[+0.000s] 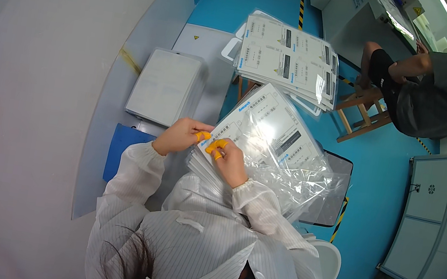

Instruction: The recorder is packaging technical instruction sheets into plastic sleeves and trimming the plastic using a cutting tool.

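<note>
A stack of flat printed sheets (255, 122), white with grey and blue print, lies tilted in front of me. My left hand (178, 135) pinches the left corner of the top sheet. Right beside it, my right hand (228, 161) is closed with curled fingertips at the same corner; what lies between them is too small to make out. Yellow finger cots cover fingertips of both hands. Crumpled clear plastic film (292, 186) spreads over the sheet's right part, near my right wrist.
Beyond, a second pile of printed sheets (284, 53) rests on a wooden stool. At left stand a white stack in plastic (165, 84) and a blue bin (123, 150). A person (441, 95) sits on a wooden stool at far right, near a grey cabinet (427, 201).
</note>
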Demonstrator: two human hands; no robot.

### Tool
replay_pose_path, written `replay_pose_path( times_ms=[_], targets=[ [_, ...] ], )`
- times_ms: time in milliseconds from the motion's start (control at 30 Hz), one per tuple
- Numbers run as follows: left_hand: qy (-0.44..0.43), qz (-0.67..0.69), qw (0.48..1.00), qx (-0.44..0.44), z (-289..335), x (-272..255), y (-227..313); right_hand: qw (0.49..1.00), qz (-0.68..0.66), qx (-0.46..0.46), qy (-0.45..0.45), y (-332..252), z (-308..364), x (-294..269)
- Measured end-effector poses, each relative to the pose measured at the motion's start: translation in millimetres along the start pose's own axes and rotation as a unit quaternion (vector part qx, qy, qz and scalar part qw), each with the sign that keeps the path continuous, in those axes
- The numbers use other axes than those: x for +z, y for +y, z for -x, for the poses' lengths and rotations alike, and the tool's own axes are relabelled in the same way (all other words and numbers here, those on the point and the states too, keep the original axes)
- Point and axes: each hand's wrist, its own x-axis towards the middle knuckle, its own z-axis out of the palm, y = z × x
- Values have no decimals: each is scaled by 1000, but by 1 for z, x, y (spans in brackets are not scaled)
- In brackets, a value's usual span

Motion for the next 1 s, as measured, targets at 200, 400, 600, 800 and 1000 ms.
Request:
replay_pose_path(
  times_ms=[200, 400, 600, 800, 1000],
  targets=[
    [-10, 68, 997, -48, -9, -9, -28, 819, -542, 31, 186, 13, -10, -60],
    [-121, 134, 983, -29, -34, -21, -6, 698, -699, -47, 150, 54, 0, -96],
    [-139, 17, 990, 22, -74, 0, 39, 774, -603, 6, 196, 30, 0, -82],
    [-1, -91, 990, 112, -122, -11, 37, 775, -487, -37, 402, 47, 37, -188],
    [131, 154, 977, 63, -220, -79, -6, 598, -524, -173, 581, 133, 240, -365]
  ],
)
